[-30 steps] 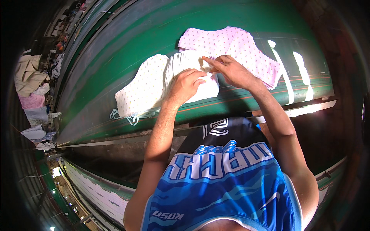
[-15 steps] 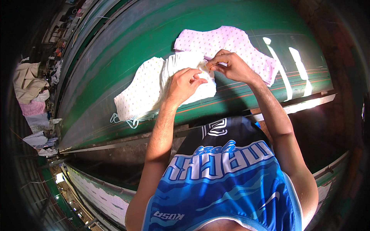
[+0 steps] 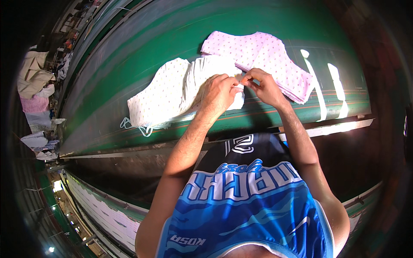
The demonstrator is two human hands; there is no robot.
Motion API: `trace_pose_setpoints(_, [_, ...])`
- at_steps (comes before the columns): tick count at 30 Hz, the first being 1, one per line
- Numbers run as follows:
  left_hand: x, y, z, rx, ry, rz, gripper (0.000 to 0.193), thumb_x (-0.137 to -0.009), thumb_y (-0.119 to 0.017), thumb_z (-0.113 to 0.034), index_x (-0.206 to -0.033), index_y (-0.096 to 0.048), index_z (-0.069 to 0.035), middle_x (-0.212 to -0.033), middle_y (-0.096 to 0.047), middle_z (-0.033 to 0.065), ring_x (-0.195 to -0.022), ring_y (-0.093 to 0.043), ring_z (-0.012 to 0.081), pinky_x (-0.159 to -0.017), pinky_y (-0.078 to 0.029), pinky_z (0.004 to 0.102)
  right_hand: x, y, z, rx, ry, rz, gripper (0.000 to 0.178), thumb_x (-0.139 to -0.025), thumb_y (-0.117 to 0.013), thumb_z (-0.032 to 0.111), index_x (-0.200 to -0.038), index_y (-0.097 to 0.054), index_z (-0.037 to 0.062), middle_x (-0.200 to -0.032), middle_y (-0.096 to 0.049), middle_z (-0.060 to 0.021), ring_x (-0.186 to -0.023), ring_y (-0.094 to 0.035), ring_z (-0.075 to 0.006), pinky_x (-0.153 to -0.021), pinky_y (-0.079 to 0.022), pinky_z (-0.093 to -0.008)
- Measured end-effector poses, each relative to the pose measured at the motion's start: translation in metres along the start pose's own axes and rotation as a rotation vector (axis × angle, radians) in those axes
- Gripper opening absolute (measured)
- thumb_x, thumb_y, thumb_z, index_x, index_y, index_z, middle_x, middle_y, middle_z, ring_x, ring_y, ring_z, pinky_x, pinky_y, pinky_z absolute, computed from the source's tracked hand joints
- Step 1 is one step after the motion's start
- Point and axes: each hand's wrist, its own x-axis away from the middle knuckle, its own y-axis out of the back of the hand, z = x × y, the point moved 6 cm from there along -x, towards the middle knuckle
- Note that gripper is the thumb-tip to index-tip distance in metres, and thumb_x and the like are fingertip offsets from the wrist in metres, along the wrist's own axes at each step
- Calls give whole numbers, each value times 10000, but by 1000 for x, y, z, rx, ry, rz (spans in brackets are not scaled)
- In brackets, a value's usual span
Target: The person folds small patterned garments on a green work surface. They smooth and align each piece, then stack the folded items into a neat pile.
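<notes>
Since the last frame both hands moved closer: fingertips nearly meet at the white fabric stack (image 3: 170, 88)'s right end. Left hand (image 3: 220, 91) lies over that stack, I'd guess steadying plies; right hand (image 3: 266, 89) is at its end. Fingers curled narrow; can't tell if gripping. Pink stack (image 3: 263, 53): up-right of white.

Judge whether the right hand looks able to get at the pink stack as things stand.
Probably yes: the right hand is close beside the pink stack, with nothing visible blocking it, though its fingers are at the white stack.
</notes>
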Motion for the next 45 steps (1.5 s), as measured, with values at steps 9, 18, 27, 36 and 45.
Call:
trace_pose_setpoints(9, [6,6,10,88,135,-38,172,-1020,-741,-220,-1044,-775,-53,-922,-776,185,-878,-755,394,-793,-580,508,17,-11,6,-45,0,-62,132,-965,-799,38,-1070,-727,6,-1049,-737,-115,-996,-713,-293,-882,-571,-429])
trace_pose_setpoints(18, [-6,15,22,151,325,171,259,-1041,-697,-293,-1071,-796,-55,-870,-779,169,-847,-778,332,-780,-582,456,14,-29,27,223,275,-212,241,-837,-836,17,-1044,-718,58,-1003,-652,-123,-997,-643,-374,-864,-533,-485])
trace_pose_setpoints(27, [-7,16,36,341,253,-274,208,-1074,-675,-224,-1031,-703,-23,-883,-764,184,-813,-764,380,-754,-578,469,23,-24,21,368,272,-189,217,-824,-825,4,-1014,-744,67,-1007,-671,-108,-957,-650,-341,-824,-542,-465])
trace_pose_setpoints(36, [-39,66,74,-70,182,-348,179,-1070,-675,-215,-1054,-711,-41,-997,-750,160,-895,-732,398,-768,-570,494,26,-20,19,340,325,-35,198,-842,-848,24,-1027,-788,63,-1024,-676,-95,-951,-658,-306,-813,-563,-421])
trace_pose_setpoints(45, [-29,50,96,153,267,-306,220,-1022,-756,-237,-1024,-724,-19,-901,-737,109,-777,-706,236,-713,-544,412,-45,18,70,338,483,172,131,-925,-806,119,-1010,-757,31,-1107,-738,-138,-1081,-702,-336,-924,-584,-449])
